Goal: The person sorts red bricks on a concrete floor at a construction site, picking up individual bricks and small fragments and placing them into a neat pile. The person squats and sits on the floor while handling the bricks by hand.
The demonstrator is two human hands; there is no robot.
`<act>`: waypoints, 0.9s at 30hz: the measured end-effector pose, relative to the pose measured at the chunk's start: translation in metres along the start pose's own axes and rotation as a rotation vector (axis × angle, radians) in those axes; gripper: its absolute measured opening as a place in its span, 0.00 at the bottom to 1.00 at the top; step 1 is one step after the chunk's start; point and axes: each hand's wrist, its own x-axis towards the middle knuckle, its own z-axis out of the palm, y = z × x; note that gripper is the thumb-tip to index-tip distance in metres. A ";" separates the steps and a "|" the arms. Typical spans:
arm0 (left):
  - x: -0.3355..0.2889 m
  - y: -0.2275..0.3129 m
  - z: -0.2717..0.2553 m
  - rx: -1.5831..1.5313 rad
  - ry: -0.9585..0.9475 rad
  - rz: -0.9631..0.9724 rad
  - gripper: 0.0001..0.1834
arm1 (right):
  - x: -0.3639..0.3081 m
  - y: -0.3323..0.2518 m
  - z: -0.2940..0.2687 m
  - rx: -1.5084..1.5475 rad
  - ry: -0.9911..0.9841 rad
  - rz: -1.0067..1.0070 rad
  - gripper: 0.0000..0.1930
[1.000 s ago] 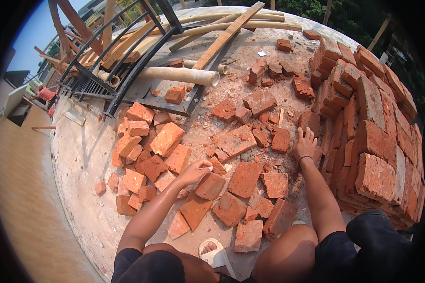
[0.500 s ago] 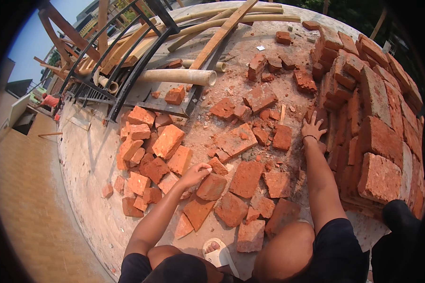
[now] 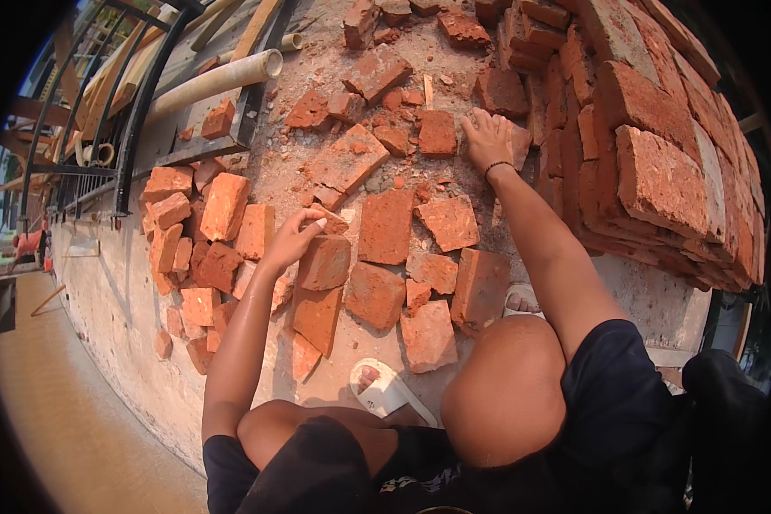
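Note:
My right hand (image 3: pixel 486 141), with a dark bracelet at the wrist, reaches palm down among the broken bricks at the foot of the stack. Its fingers are slightly parted, against a pale brick piece (image 3: pixel 517 144); the hand partly covers the contact. Just beyond lies a darker brick (image 3: pixel 501 92). My left hand (image 3: pixel 291 243) hovers loosely curled beside a half brick (image 3: pixel 325 263), thumb and forefinger a little apart, nothing visible between them. A small brick fragment (image 3: pixel 332 223) lies just past its thumb. Between the hands lies a flat reddish brick (image 3: pixel 385 226).
A tall brick stack (image 3: pixel 660 180) rises at the right. Broken bricks lie heaped (image 3: pixel 199 265) left of my left hand. Behind them are a black metal frame (image 3: pixel 137 111) and a pale pole (image 3: pixel 218 83). My sandalled foot (image 3: pixel 385 387) stands close in front.
The view has swung, so the bricks sit further left and higher. My right hand's spread fingers have drawn together somewhat beside the pale piece. My left hand's thumb and forefinger have parted slightly.

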 end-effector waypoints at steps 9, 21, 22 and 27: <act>-0.027 -0.010 -0.007 -0.079 0.000 -0.002 0.19 | 0.035 -0.057 -0.040 0.360 -0.017 -0.012 0.40; -0.003 -0.016 -0.004 -0.076 0.006 -0.040 0.19 | 0.117 -0.040 -0.048 0.251 -0.149 0.216 0.51; 0.000 -0.018 -0.005 -0.079 0.022 -0.054 0.19 | 0.133 -0.032 -0.047 0.247 -0.132 0.234 0.46; 0.001 -0.023 -0.008 -0.045 0.022 -0.021 0.20 | 0.190 -0.044 -0.013 -0.218 0.154 0.004 0.48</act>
